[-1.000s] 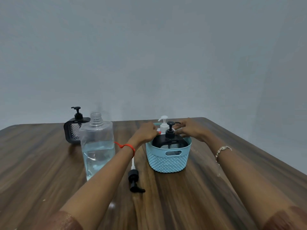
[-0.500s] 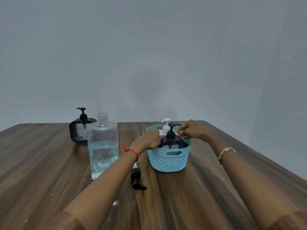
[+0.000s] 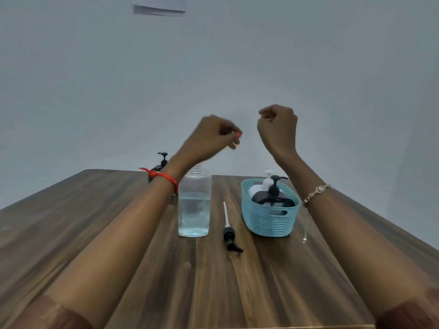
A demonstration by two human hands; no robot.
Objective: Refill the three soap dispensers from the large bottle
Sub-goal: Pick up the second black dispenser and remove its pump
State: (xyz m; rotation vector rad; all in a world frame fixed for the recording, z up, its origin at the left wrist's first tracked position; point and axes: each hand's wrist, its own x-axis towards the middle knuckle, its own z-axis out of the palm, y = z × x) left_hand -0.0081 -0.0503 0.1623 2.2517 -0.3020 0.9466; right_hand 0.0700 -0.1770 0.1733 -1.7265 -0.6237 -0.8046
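My left hand (image 3: 213, 136) and my right hand (image 3: 278, 125) are both raised in the air above the table, fingers curled, holding nothing. Below them stands the large clear bottle (image 3: 194, 205), uncapped and about half full of clear liquid. Its black pump head with a white tube (image 3: 229, 236) lies on the table beside it. A light blue basket (image 3: 268, 222) to the right holds a black dispenser (image 3: 273, 195) and a white dispenser (image 3: 267, 179). A third, black dispenser (image 3: 162, 162) stands at the back, partly hidden by my left wrist.
The wooden table (image 3: 71, 222) ends at a grey wall behind and drops off at the right edge. A sheet of paper (image 3: 159, 5) hangs high on the wall. A thin chain dangles from my right wrist bracelet (image 3: 316, 192).
Both hands have left the basket and its dispensers and risen well above the table. The camera has tilted up, showing more wall.
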